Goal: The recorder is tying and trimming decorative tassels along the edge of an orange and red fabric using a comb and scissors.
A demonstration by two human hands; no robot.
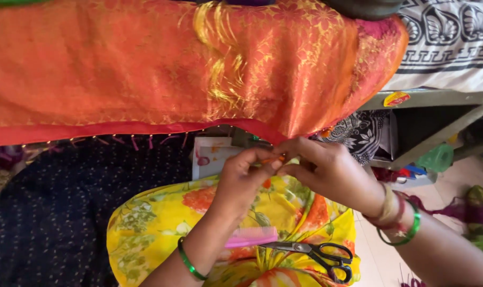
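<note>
I see both hands, left hand (pixel 241 172) and right hand (pixel 324 167), pinching orange thread (pixel 273 158) below the orange sari (pixel 145 69); scissors (pixel 318 254) lie near.

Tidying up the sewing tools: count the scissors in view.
1. The scissors lie on the yellow floral cloth, beside the pink comb, below both hands. Others may be hidden under fabric.

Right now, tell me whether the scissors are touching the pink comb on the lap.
Touching. The head view shows the scissors with their blade tips lying against the lower right end of the pink comb, no gap visible, both resting on the yellow floral cloth.
</note>
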